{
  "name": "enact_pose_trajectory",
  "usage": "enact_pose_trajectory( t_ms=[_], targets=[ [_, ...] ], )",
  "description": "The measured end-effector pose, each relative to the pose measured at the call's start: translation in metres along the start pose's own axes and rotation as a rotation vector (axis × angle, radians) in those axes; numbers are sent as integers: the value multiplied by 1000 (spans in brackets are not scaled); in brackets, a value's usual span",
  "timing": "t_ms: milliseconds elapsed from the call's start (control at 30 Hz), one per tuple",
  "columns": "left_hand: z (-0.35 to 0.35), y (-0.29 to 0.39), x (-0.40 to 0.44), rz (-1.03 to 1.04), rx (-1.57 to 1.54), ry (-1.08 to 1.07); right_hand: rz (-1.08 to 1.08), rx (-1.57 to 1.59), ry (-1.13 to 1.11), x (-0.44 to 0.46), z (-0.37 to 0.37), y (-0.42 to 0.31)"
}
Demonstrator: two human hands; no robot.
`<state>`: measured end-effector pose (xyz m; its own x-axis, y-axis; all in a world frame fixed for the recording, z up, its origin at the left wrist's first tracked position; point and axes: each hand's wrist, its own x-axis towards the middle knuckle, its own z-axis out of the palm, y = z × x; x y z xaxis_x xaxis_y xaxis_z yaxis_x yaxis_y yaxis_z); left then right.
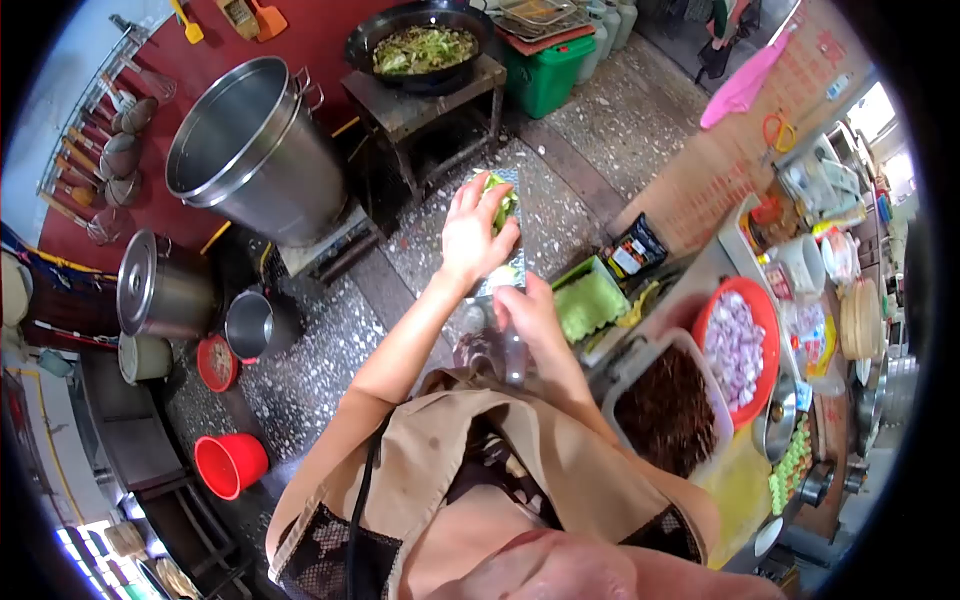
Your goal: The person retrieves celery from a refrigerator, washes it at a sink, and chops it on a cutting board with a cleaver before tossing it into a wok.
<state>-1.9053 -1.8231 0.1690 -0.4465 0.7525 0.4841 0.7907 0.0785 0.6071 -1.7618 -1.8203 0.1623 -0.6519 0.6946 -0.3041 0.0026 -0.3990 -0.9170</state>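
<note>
A cleaver-like flat metal blade point(519, 225) extends away from my body, with green chopped vegetable point(503, 203) lying against it. My left hand point(478, 232) reaches over the blade, its fingers curled round the vegetable. At the near end, my right hand point(532, 312) is closed round the tool's handle, which is partly hidden. Just right of my right hand is a green tray point(590, 300). The wok point(425, 45) on a low metal stand, beyond my hands, holds similar green pieces.
A tall steel pot point(245, 150) stands at the left, with a red bucket point(231, 466) on the speckled floor. Along the right counter are a red basin point(769, 345) of chopped purple onion and a tub point(612, 398) of dark brown strips. A black packet point(634, 251) lies near the green tray.
</note>
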Motion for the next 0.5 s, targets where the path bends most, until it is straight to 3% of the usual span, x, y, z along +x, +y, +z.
enact_pose_trajectory(
  t_ms=[300,500],
  targets=[
    [19,-123,172,-36,1,-13,37,-47,-22,196,48,-67],
    [45,-211,264,-52,-140,-72,32,-42,86,316,76,-70]
  ],
)
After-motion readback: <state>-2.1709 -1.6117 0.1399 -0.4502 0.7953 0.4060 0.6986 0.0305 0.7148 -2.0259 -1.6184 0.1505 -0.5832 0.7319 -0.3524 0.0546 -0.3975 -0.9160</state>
